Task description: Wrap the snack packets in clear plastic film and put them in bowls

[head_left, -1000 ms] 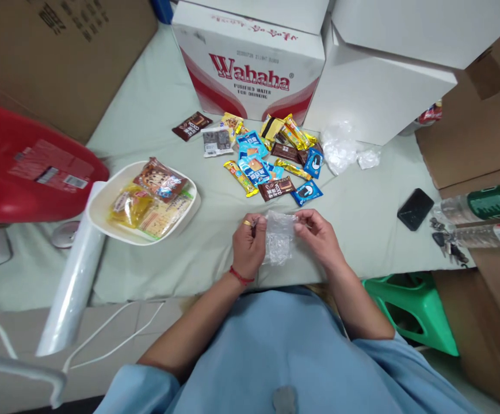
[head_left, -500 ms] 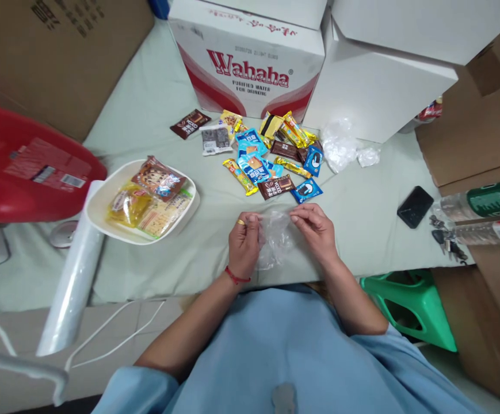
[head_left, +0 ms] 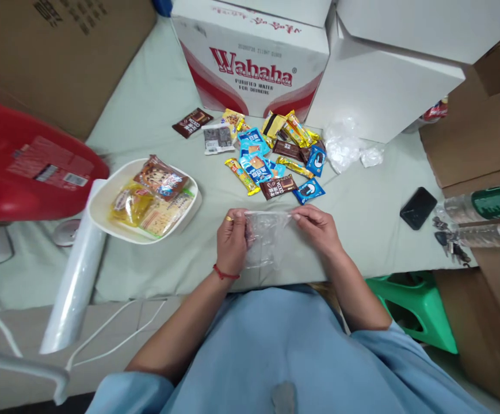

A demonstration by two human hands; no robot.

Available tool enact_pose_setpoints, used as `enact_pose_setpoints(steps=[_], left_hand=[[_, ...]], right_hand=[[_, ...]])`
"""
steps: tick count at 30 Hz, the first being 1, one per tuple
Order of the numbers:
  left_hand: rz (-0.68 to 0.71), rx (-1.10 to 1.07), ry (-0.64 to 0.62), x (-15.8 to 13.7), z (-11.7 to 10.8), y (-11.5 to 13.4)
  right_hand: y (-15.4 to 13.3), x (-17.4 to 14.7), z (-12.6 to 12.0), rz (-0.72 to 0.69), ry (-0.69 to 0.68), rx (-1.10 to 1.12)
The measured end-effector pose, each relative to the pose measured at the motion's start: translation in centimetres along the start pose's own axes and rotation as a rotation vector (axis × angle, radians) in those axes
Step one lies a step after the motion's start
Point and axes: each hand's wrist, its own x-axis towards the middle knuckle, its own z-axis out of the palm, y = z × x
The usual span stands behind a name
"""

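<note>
A clear plastic bag [head_left: 267, 238] hangs stretched between my two hands near the table's front edge. My left hand [head_left: 233, 238], with a ring and a red cord at the wrist, pinches the bag's upper left corner. At the upper right corner, the fingertips of my right hand [head_left: 319, 227] are closed on the bag. Just beyond it lies a loose pile of wrapped snacks, among them a brown cocoa packet [head_left: 278, 187], a dark blue packet [head_left: 309, 190] and a yellow-wrapped bar [head_left: 241, 176].
A white bowl [head_left: 180, 227] with snack packets stands to the left, beside a roll of plastic film [head_left: 75, 287]. Crumpled clear plastic [head_left: 342, 144], a black phone [head_left: 418, 208], keys [head_left: 451, 244] and bottles lie right. A Wahaha carton [head_left: 254, 63] stands behind.
My hands have drawn apart, the left one moving left, and the bag's top edge is now pulled taut and its body spread wider. The camera view has shifted slightly.
</note>
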Motion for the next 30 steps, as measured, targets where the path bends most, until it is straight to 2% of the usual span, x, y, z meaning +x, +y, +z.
enact_pose_setpoints(steps=[4, 6, 10, 14, 18, 21, 25, 27, 29, 30], left_hand=[[0.016, 0.012, 0.076, 1.2, -1.0, 0.5], [0.001, 0.020, 0.054, 1.7, -1.5, 0.8], [-0.037, 0.087, -0.028, 2.8, -2.4, 1.1], [-0.015, 0.210, -0.066, 3.6, -3.3, 1.1], [-0.059, 0.267, -0.079, 4.3, -3.7, 0.6], [-0.026, 0.288, -0.020, 4.4, -3.9, 0.3], [0.273, 0.485, 0.159, 3.3, -4.5, 0.6], [0.399, 0.602, 0.241, 2.0, -5.2, 0.8], [0.413, 0.692, 0.274, 0.6, -6.1, 1.0], [0.389, 0.734, 0.276, -0.1, -6.6, 1.0]], right_hand=[[-0.4, -0.6, -2.7, 0.227, 0.113, 0.117], [-0.6, -1.0, -4.3, 0.321, 0.137, 0.160], [-1.1, -1.7, -7.4, 0.463, 0.098, 0.126], [-1.1, -2.3, -9.2, 0.531, 0.070, 0.023], [-0.6, -2.4, -9.4, 0.555, 0.073, -0.032], [0.1, -2.0, -9.3, 0.529, 0.090, -0.112], [0.5, -1.9, -9.6, 0.400, 0.191, -0.388], [-0.3, -2.4, -9.3, 0.271, 0.313, -0.541], [-1.7, -3.4, -8.3, 0.086, 0.407, -0.645], [-2.5, -3.9, -7.5, -0.023, 0.405, -0.672]])
